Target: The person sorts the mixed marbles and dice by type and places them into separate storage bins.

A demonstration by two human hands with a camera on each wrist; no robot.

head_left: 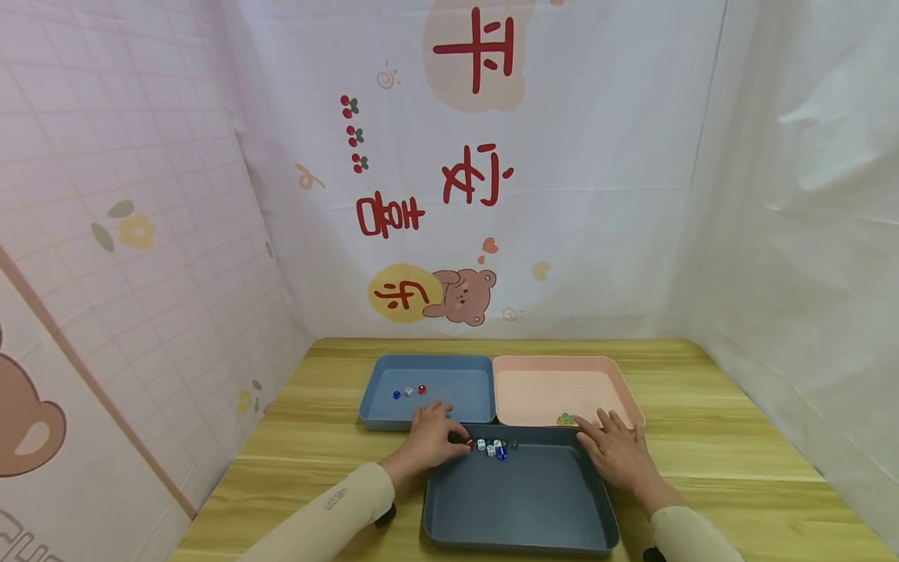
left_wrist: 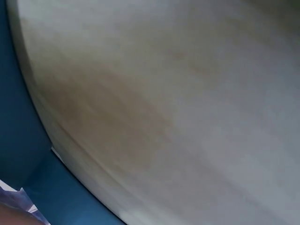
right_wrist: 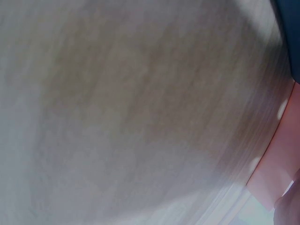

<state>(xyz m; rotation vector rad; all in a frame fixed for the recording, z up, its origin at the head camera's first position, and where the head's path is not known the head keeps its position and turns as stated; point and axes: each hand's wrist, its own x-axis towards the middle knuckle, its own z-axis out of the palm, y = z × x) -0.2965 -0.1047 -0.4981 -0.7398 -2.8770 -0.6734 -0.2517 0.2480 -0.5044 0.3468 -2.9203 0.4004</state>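
Observation:
My left hand [head_left: 434, 435] reaches over the far left corner of the dark grey-blue tray [head_left: 520, 499], its thumb and forefinger pinching a red die [head_left: 470, 443]. Beside it, along that tray's far side, lie white dice [head_left: 481, 444], a blue die [head_left: 501, 453] and dark green dice [head_left: 513, 445]. My right hand [head_left: 620, 453] rests across the near right edge of the pink tray [head_left: 562, 386], fingers loosely spread. Close to its fingertips is a small green and yellow cluster [head_left: 565, 419], too small to make out. In the wrist views the held die is not visible.
A blue tray [head_left: 463, 382] stands at the back left, holding a blue die [head_left: 396, 395], a white die [head_left: 409, 392] and a red die [head_left: 422, 389]. It adjoins the pink tray. All three trays sit on a wood-grain table [head_left: 723, 460] before a printed white curtain [head_left: 597, 156].

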